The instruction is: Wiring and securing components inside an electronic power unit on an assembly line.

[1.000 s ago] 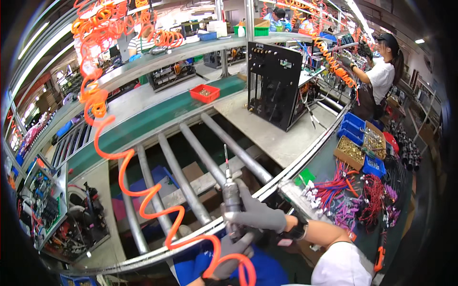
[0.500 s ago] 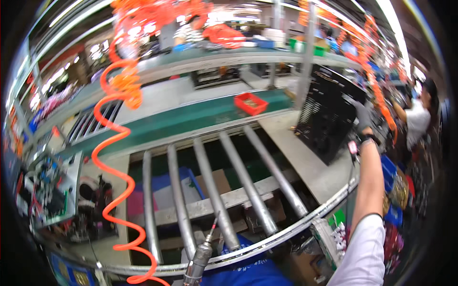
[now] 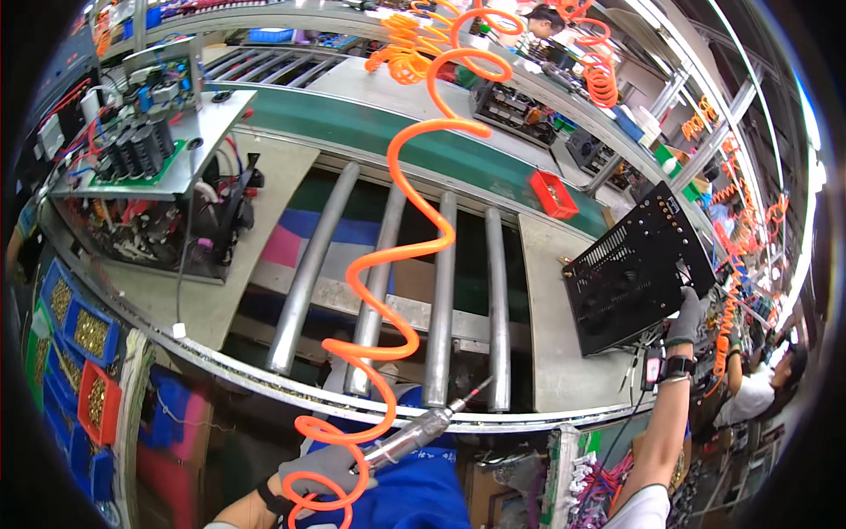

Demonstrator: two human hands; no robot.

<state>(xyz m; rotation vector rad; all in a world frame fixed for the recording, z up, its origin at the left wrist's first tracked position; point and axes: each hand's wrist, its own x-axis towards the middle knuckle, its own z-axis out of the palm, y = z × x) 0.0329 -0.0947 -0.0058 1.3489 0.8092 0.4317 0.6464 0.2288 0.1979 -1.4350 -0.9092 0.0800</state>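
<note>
Left hand: grey-gloved and closed round the driver, low by the person's lap; loops of hose cross in front, so I can't make out every finger.
Driver: a second ago both hands were on it; now the left alone has it, bit aimed up and right, near the rollers.
Right hand: gone across to the black panel, at its right edge; I can't tell whether the fingers grip or merely rest there. To my eye, that puts driving on hold while the panel gets attention.
Black panel: beyond the rollers on the right, tilted in this swung-round view; whether it has itself turned, I couldn't say. Its far side is hidden.
Orange hose: coils down to the left hand, its join with the driver unclear.
Co-worker: at the far right, dim and partly cut off.
</note>
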